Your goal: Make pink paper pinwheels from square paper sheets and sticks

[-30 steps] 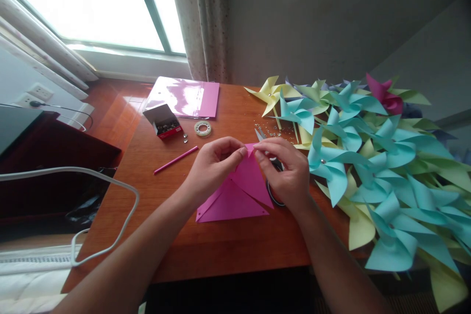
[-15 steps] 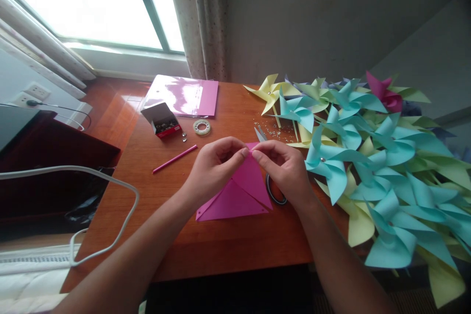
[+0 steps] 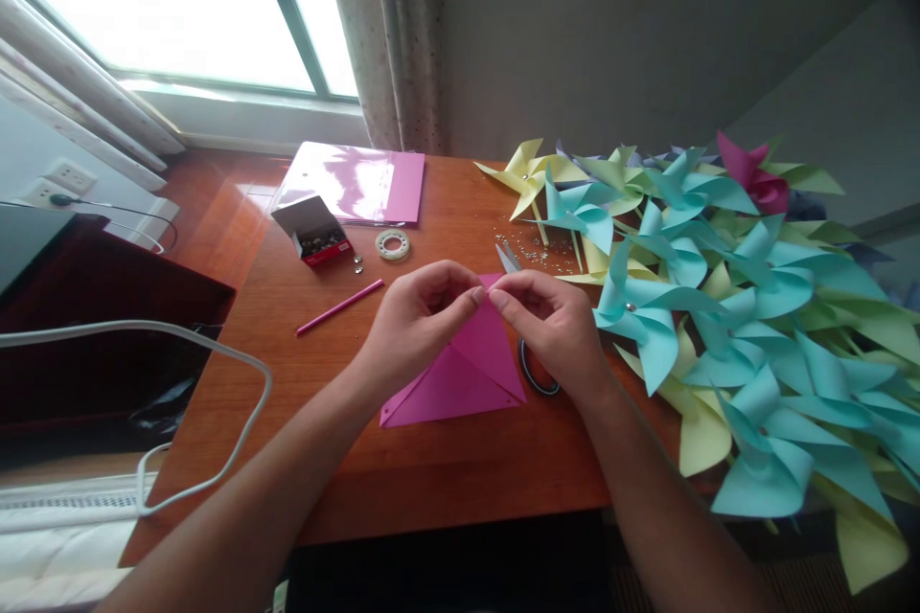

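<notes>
Hands: L (image 3: 417, 321) & R (image 3: 557, 326) pinching pink paper (image 3: 460, 374) tip, wrists low.

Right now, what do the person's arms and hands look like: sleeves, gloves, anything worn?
Both forearms come in bare from the bottom edge, with no sleeve in view. The left hand and the right hand are bare too: no gloves. I can see no watch, band or ring on either wrist or on the fingers that show. No markings, cables or straps on either arm.
</notes>
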`<state>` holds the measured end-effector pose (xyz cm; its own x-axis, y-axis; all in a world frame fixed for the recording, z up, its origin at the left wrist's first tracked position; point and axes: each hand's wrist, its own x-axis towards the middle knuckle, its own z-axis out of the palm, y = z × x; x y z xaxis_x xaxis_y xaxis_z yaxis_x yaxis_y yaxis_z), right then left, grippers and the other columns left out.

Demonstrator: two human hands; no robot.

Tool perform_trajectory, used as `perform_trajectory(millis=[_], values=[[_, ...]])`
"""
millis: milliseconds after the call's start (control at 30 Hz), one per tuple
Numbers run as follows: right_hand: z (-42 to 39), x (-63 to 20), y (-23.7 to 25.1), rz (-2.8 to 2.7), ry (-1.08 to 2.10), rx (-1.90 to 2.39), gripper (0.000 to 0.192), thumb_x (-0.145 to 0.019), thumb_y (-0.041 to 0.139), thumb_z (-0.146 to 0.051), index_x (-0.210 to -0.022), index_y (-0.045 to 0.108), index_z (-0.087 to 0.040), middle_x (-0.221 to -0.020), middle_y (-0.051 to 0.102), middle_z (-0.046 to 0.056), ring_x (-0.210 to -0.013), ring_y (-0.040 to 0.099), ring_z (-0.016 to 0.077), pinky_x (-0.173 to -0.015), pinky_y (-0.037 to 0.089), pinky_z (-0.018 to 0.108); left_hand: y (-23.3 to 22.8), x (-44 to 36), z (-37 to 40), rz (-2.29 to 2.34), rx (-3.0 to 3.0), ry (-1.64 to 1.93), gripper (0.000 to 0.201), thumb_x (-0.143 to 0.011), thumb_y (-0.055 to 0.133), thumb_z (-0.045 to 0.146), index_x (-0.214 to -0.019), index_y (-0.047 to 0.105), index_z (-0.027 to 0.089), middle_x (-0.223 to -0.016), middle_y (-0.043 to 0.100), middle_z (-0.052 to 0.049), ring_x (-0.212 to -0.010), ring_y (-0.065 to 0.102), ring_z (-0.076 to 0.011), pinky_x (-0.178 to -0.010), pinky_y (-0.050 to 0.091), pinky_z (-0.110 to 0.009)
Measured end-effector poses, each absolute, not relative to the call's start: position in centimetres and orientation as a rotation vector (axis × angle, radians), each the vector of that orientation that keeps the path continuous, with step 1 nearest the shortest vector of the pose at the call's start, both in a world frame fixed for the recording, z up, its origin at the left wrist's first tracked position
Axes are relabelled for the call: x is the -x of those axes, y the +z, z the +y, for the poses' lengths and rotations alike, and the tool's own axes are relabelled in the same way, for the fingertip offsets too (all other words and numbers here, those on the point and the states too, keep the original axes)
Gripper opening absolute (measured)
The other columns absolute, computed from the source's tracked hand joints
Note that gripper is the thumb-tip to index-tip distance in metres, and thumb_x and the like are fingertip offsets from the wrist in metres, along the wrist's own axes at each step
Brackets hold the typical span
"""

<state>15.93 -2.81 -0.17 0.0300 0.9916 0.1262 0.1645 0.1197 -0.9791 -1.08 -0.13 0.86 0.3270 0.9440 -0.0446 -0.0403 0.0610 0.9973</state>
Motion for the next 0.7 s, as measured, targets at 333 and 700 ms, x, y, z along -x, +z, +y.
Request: perform_trajectory(millis=[333, 700], values=[[-2.72, -15.90, -0.55, -1.355, 0.998, 1.253, 0.011, -0.085, 0.072, -0.032, -0.084, 0.072, -0.021, -0.079, 0.074, 0.002, -0.073, 0.068, 0.0190, -0.069, 0.056, 0.031, 1.11, 0.92, -0.15, 0.960, -1.312, 0.943, 0.018, -0.081, 0.075, 0.031, -0.080, 0.069, 0.014, -0.074, 0.064, -0.001, -0.067, 0.054, -0.0118, -0.059, 0.041, -0.021], [-2.85, -15.98, -0.42, -1.363, 0.998, 1.254, 0.010, -0.086, 0.072, -0.030, -0.084, 0.072, -0.021, -0.078, 0.073, 0.002, -0.071, 0.067, 0.0180, -0.067, 0.055, 0.030, 1.16, 0.99, -0.26, 0.970, -1.371, 0.929, 0.015, -0.085, 0.071, 0.028, -0.080, 0.067, 0.014, -0.074, 0.062, -0.001, -0.069, 0.052, -0.0122, -0.061, 0.041, -0.022]])
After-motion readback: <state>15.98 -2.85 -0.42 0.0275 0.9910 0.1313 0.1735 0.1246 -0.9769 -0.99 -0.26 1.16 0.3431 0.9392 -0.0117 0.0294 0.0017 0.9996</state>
